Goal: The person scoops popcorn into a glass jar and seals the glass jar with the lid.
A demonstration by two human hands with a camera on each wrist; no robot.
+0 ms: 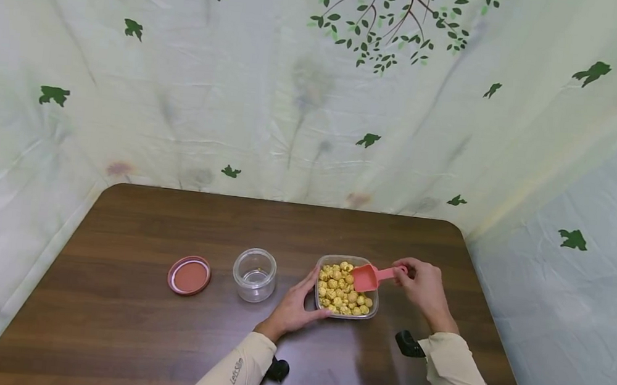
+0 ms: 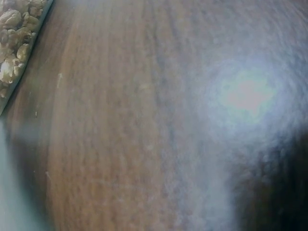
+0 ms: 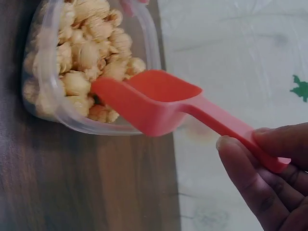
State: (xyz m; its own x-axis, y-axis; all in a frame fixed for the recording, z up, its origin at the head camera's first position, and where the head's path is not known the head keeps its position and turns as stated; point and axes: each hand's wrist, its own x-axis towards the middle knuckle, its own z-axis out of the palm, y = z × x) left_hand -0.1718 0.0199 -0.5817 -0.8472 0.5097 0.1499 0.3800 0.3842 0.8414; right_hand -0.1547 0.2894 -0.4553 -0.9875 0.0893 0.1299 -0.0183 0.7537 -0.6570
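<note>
Backdrop (image 1: 229, 86): pale sheet, green leaf prints, runs behind and beside table. Table (image 1: 106, 322): dark brown wood grain, some glare in left wrist view. Two cream sleeves (image 1: 232, 371), lettering on the left one.

Right hand (image 1: 424, 290): pinching scoop handle near its end, thumb against fingers. Left hand (image 1: 297, 306): spread at tub's near-left corner, fingers straight along left wall, thumb at near rim. Left wrist view misses the fingers, so head view only for that one.

Tub (image 3: 46, 77): clear plastic, squarish, right of table centre, between the hands, holds popcorn (image 1: 340, 291), yellowish round pieces. Jar (image 1: 251, 289): clear, round, upright, left of tub and apart from it. Scoop (image 1: 367, 279): pinkish red, bowl tilted over tub's right side, lip down by the popcorn; can't tell whether it's touching. Lid (image 1: 189, 275): reddish, round, flat on table, left of jar, apart. Black wrist cameras (image 1: 410, 345): one per arm, by the cuffs.
</note>
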